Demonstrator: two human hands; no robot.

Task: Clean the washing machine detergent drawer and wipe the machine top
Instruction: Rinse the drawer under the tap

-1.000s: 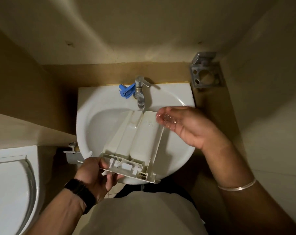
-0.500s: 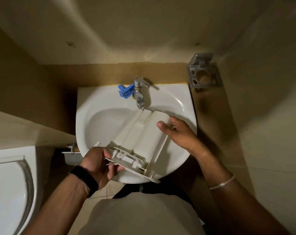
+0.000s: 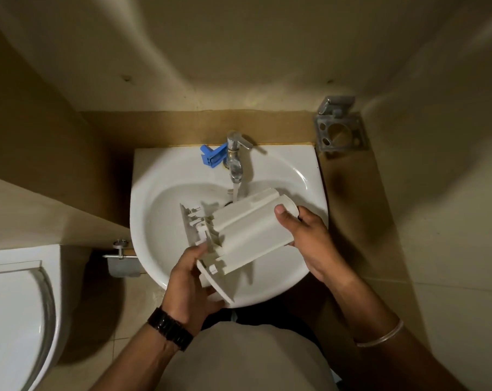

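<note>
A white toilet [image 3: 16,314] fills the lower left corner, with a metal paper holder [image 3: 123,262] just beside the white sink [image 3: 154,221]. Over the basin, the left hand [image 3: 192,289] grips the front panel end of the detergent drawer [image 3: 247,230], held bottom up and tilted. A blue part [image 3: 212,157] rests by the running tap [image 3: 234,159]. The right hand [image 3: 306,235] clasps the drawer's far end, thumb on top. A metal wall holder [image 3: 339,131] hangs at right.

toilet [image 3: 16,311] cut by left edge | drain [image 3: 228,204] (mostly) behind drawer [image 3: 250,232]
</note>
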